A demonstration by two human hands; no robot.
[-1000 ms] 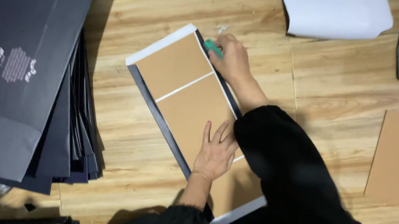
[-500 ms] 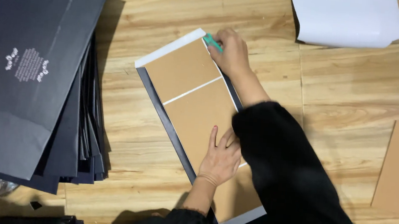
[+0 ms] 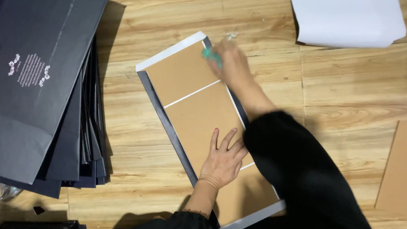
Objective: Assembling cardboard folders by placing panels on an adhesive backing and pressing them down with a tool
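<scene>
Left hand (image 3: 223, 162) flat, fingers spread, on brown cardboard panel (image 3: 204, 110) — right hand (image 3: 231, 62) pinching a green tool (image 3: 212, 55).

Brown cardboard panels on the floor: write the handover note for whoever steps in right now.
Left hand: flat, fingers spread, pressing the brown cardboard panels.
Right hand: at the far corner of the panels, gripping a small teal tool; blurred.
Panels lie on a dark sheet with white edges on the wooden floor.
Stack of dark folded bags lies to the left.
Done and left: cannot tell.
</scene>
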